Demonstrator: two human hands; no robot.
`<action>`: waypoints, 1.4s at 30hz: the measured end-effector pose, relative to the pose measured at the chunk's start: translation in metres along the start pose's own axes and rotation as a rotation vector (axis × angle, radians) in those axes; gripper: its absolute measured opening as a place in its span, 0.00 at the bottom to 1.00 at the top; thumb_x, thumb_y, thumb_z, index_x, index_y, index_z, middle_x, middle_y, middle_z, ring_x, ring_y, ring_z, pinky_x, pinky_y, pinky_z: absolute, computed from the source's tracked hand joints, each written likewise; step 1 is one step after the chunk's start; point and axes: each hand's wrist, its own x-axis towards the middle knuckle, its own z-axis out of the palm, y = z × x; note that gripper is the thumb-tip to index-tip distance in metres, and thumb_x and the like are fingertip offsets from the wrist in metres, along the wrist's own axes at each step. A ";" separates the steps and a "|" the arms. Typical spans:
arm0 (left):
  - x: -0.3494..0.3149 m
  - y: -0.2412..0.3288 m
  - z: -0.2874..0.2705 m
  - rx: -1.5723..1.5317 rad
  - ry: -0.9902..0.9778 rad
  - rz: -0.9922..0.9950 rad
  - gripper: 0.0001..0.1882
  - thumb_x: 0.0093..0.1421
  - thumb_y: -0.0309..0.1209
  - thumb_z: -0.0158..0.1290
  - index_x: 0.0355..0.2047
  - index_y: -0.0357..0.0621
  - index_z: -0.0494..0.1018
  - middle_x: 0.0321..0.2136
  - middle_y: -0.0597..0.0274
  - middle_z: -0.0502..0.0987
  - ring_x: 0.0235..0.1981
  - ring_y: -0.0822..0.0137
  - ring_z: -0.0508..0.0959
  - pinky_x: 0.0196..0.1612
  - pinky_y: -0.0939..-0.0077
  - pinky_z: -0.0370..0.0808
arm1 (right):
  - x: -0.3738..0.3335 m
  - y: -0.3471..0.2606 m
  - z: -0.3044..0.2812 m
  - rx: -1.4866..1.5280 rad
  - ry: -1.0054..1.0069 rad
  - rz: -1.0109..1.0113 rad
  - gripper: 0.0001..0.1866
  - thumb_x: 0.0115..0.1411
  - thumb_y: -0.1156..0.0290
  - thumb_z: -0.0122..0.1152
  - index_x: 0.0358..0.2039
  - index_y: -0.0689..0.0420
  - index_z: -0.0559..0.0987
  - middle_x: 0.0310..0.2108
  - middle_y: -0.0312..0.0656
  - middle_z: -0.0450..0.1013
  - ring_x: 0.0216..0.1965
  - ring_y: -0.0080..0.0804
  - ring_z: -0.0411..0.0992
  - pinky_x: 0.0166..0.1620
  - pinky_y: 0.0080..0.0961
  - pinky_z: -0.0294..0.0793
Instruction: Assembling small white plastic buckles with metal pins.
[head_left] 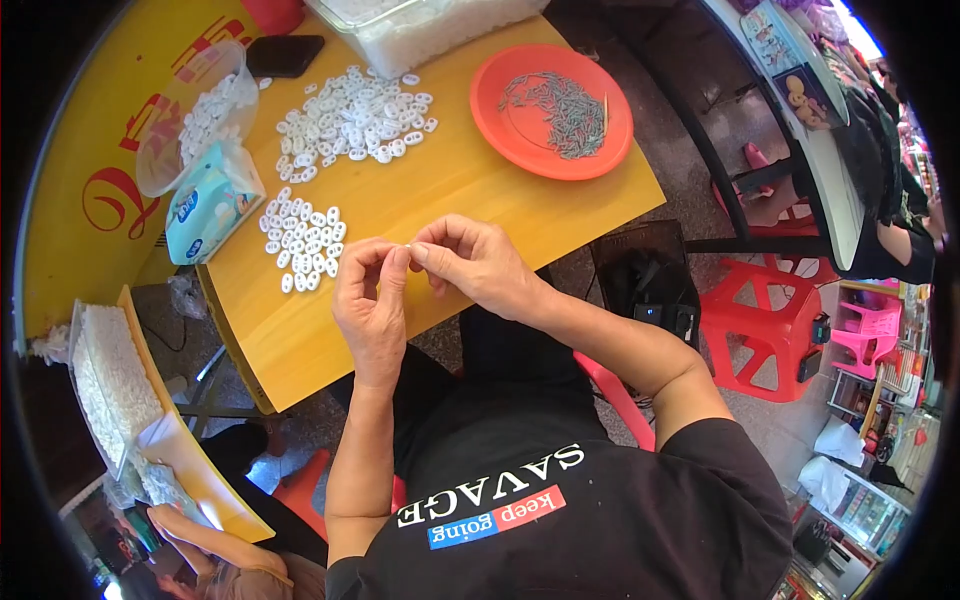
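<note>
Piece [408, 246], between left grip [370, 292] and right grip [482, 266]

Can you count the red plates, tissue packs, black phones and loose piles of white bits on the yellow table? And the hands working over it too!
Red plate: 1
Tissue pack: 1
Black phone: 1
Piles of white bits: 2 (big pile, small pile)
Hands: 2 (left hand, right hand)
Total: 7

Tabletop [445, 185] smooth wood-look, red plate [500, 135] glossy plastic, grey pins [570, 120] in plate dull metallic-looking, white pieces [360, 118] left of plate smooth plastic.
</note>
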 end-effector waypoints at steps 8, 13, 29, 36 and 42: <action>-0.002 0.006 0.020 -0.104 0.015 0.016 0.03 0.64 0.22 0.53 0.38 0.36 0.72 0.39 0.62 0.71 0.40 0.75 0.72 0.43 0.83 0.71 | -0.003 -0.001 -0.004 -0.023 0.055 -0.017 0.13 0.65 0.65 0.57 0.37 0.65 0.75 0.28 0.35 0.74 0.25 0.15 0.70 0.28 0.16 0.73; 0.003 0.004 0.023 -0.128 -0.014 0.017 0.04 0.64 0.21 0.52 0.39 0.36 0.72 0.41 0.62 0.71 0.41 0.74 0.72 0.45 0.82 0.70 | -0.005 -0.008 -0.014 -0.104 0.096 -0.047 0.12 0.64 0.67 0.59 0.35 0.65 0.76 0.27 0.36 0.74 0.25 0.16 0.70 0.27 0.19 0.71; 0.014 -0.016 0.016 0.071 -0.015 0.001 0.04 0.62 0.19 0.52 0.38 0.36 0.72 0.38 0.61 0.72 0.39 0.72 0.71 0.43 0.81 0.69 | 0.042 -0.097 -0.148 -1.597 0.349 -0.556 0.05 0.55 0.71 0.63 0.32 0.56 0.80 0.32 0.41 0.73 0.38 0.40 0.74 0.39 0.35 0.75; 0.015 -0.014 0.017 0.092 -0.019 0.010 0.04 0.62 0.19 0.53 0.38 0.36 0.72 0.38 0.60 0.72 0.39 0.71 0.72 0.43 0.80 0.69 | 0.066 -0.097 -0.153 -1.702 0.275 -0.602 0.05 0.54 0.70 0.65 0.31 0.55 0.81 0.32 0.40 0.73 0.36 0.39 0.74 0.38 0.35 0.76; 0.015 -0.013 0.017 0.127 -0.026 0.013 0.04 0.62 0.19 0.53 0.37 0.36 0.72 0.37 0.59 0.73 0.38 0.70 0.72 0.43 0.80 0.70 | 0.079 -0.098 -0.156 -1.846 0.168 -0.624 0.05 0.51 0.73 0.64 0.30 0.55 0.82 0.31 0.41 0.73 0.37 0.39 0.73 0.38 0.34 0.76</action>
